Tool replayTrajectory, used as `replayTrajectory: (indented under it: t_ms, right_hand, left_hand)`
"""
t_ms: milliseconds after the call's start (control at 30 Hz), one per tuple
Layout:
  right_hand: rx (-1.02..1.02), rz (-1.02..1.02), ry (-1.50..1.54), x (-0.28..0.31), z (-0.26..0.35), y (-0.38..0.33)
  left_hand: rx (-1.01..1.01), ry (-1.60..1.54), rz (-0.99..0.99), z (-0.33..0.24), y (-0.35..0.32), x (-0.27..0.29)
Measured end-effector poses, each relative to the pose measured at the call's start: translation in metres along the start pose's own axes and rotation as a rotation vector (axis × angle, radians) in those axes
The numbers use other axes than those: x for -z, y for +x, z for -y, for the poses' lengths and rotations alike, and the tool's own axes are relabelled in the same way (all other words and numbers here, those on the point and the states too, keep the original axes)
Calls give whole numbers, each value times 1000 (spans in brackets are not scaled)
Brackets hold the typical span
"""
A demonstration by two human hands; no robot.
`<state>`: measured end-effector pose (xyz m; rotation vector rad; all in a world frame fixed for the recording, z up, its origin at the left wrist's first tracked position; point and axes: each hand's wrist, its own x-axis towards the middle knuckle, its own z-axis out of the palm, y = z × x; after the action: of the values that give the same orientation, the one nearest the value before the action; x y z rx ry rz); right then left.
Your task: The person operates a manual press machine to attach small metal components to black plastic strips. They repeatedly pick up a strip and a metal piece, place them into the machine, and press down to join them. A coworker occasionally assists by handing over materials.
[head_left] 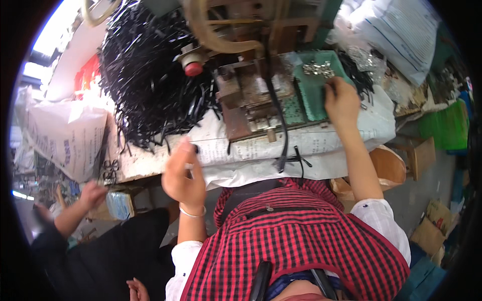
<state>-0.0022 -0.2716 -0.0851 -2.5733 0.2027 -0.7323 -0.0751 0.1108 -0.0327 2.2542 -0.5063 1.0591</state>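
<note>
Nearest, a red-and-black checked apron fills the lower middle. Left hand is raised over the desk's near edge, fingers curled together; it seems to pinch something small, but I cannot tell for sure. Right hand reaches further in, to the green tray on the right side of the desk, fingers bent down at its right rim beside small metal clips; pinching one or just touching, cannot tell. A black strap runs from the press machine at mid desk down over the near edge of the white-covered desk. Strap looks light, soft and floppy: best taken by an end. Clips look small, hard and slippery: pinch with fingertips. A heap of black straps sits at the far left. A co-worker's hand is off the desk's left edge.
</note>
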Motion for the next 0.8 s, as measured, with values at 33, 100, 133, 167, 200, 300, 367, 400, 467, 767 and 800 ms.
replayTrajectory:
  t_ms: [33, 100, 133, 167, 200, 300, 367, 400, 467, 767, 800]
  right_hand:
    - [-80, 5, 55, 4, -1, -1]
    - [-47, -59, 276, 4, -6, 4]
    - [-57, -72, 348, 2, -2, 5]
    - [-38, -54, 348, 0, 5, 8]
    - [-24, -42, 332, 0, 11, 10]
    - [73, -21, 307, -2, 15, 17]
    - [86, -41, 199, -2, 17, 10]
    - [90, -60, 152, 1, 12, 5]
    - [102, -94, 69, 5, 2, -9]
    - [67, -75, 412, 56, 30, -33]
    - [143, -65, 458, 57, 49, -23]
  left_hand:
    - [121, 71, -90, 8, 11, 8]
    - [289, 48, -200, 17, 44, 18]
    - [288, 83, -144, 18, 63, 18]
    - [316, 27, -72, 27, 73, 13]
    - [225, 89, -2, 40, 79, 0]
    - [-38, 244, 153, 75, 91, -53]
    - [-74, 437, 260, 103, 84, -94]
    - [-75, 592, 333, 112, 78, -110]
    - [-20, 663, 328, 120, 72, -130]
    - [338, 220, 305, 95, 50, -70]
    - [482, 55, 364, 94, 50, -66]
